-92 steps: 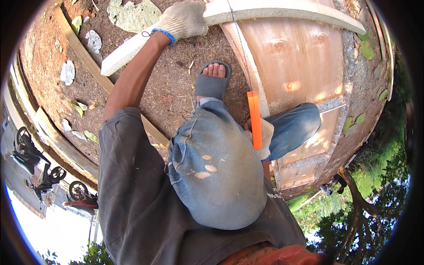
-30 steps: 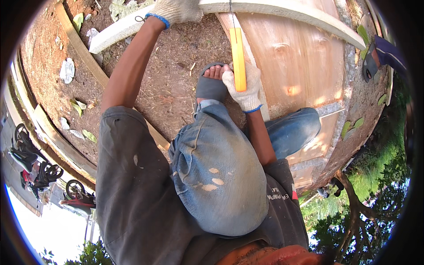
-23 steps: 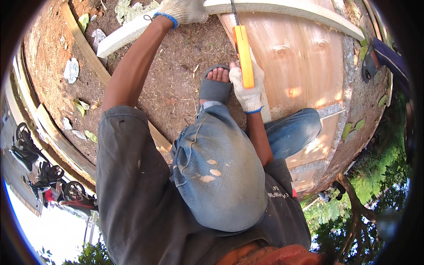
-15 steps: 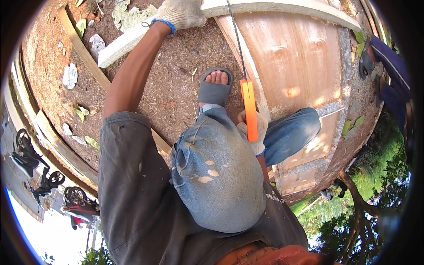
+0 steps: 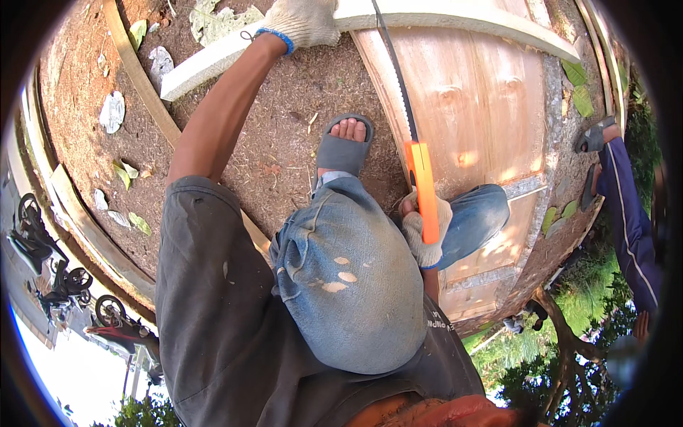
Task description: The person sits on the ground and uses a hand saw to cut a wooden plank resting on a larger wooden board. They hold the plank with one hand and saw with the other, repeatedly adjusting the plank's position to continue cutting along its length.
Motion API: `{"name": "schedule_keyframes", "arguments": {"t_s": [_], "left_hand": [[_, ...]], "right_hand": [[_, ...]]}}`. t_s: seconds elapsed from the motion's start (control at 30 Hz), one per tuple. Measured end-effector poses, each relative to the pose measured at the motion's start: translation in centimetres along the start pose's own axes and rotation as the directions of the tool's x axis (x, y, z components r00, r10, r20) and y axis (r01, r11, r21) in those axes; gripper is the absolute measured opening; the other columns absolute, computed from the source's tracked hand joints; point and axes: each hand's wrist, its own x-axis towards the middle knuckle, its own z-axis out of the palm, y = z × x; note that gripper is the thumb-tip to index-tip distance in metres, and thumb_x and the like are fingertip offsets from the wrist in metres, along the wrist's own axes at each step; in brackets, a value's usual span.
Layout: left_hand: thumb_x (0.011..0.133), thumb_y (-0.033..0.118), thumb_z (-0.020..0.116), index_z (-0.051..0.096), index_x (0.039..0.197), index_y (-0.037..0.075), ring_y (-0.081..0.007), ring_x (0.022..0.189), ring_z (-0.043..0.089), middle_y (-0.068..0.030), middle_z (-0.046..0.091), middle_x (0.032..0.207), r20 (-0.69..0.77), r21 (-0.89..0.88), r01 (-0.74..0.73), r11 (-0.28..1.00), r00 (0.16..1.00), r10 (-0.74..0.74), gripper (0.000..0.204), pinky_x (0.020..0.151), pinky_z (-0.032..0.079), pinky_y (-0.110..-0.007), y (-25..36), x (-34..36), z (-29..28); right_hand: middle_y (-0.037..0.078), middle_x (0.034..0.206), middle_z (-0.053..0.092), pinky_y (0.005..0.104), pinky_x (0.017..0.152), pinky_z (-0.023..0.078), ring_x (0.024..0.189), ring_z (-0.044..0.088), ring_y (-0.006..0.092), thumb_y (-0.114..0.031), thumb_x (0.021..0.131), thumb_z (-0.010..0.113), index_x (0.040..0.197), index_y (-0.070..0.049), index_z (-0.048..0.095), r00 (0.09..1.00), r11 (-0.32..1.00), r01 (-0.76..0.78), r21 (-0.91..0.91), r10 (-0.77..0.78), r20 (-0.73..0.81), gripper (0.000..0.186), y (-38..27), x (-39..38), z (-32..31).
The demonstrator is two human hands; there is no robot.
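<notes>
My right hand (image 5: 427, 231), in a knitted work glove, is closed round the orange handle of a hand saw (image 5: 422, 188). The saw's thin, toothed blade runs up and away, and its far end meets the pale wooden plank (image 5: 455, 20). My left hand (image 5: 302, 21), gloved too with a blue cuff, grips the plank left of the blade, with part of the hand cut off by the top edge. Beneath the plank's right part lies a wooden panel (image 5: 491, 99), a door by its look. My bent left knee in worn jeans stands between my arms.
My sandalled foot (image 5: 345, 146) rests on bare soil. A thin wooden strip (image 5: 139, 78) lies at the left, among dry leaves. At the right edge stands another person in dark trousers (image 5: 629, 213). Motorbikes (image 5: 67, 285) are parked far left; a tree (image 5: 569, 341) grows lower right.
My right hand has drawn the saw back toward me and slightly right, tilting the blade. My left hand stays on the plank. The other person's legs have shifted at the right.
</notes>
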Motion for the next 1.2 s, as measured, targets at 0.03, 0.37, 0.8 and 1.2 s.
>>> {"name": "schedule_keyframes", "arguments": {"t_s": [0.03, 0.37, 0.8, 1.2], "left_hand": [[0.068, 0.021, 0.072, 0.070, 0.100, -0.002, -0.0408, 0.091, 0.074, -0.0252, 0.074, 0.094, 0.010, 0.007, -0.002, 1.000, 1.000, 0.001, 0.039, 0.080, 0.060, -0.051, -0.1, -0.1, 0.1], [0.068, 0.022, 0.071, 0.070, 0.101, -0.002, -0.0406, 0.091, 0.074, -0.0254, 0.074, 0.094, 0.029, -0.024, -0.011, 1.000, 1.000, 0.011, 0.040, 0.080, 0.060, -0.051, 0.1, 0.3, 0.1], [0.068, 0.024, 0.070, 0.070, 0.101, -0.001, -0.0416, 0.090, 0.074, -0.0264, 0.073, 0.091, 0.002, -0.012, -0.003, 1.000, 1.000, 0.003, 0.041, 0.079, 0.059, -0.051, -0.1, 0.7, 1.0], [0.071, 0.033, 0.078, 0.071, 0.105, 0.000, -0.0382, 0.096, 0.073, -0.0239, 0.074, 0.099, -0.027, 0.055, -0.069, 0.996, 0.997, 0.070, 0.048, 0.085, 0.059, -0.047, -1.5, 0.3, 2.9]], "right_hand": [[0.013, 0.064, 0.056, 0.0391, 0.056, 0.047, 0.056, 0.057, 0.0334, -0.005, 0.072, 0.067, 0.079, -0.003, 0.061, 0.998, 0.998, 0.033, -0.059, -0.030, 0.051, 0.009, 0.2, -1.3, -0.8], [0.015, 0.067, 0.060, 0.0363, 0.057, 0.047, 0.057, 0.058, 0.0302, -0.006, 0.088, 0.070, 0.083, 0.001, 0.063, 0.999, 0.969, 0.031, 0.246, -0.020, -0.051, 0.011, -2.3, 10.2, 3.9], [0.008, 0.065, 0.057, 0.0344, 0.053, 0.043, 0.055, 0.053, 0.0165, -0.008, 0.089, 0.074, 0.080, 0.000, 0.062, 0.972, 0.972, 0.228, 0.056, -0.224, -0.076, 0.017, -1.3, 12.5, 4.2], [0.012, 0.062, 0.056, 0.0381, 0.054, 0.045, 0.055, 0.057, 0.0307, -0.007, 0.073, 0.070, 0.074, -0.003, 0.061, 0.973, 0.964, 0.210, -0.162, -0.191, 0.127, 0.009, -2.7, 0.8, -0.9]]}}
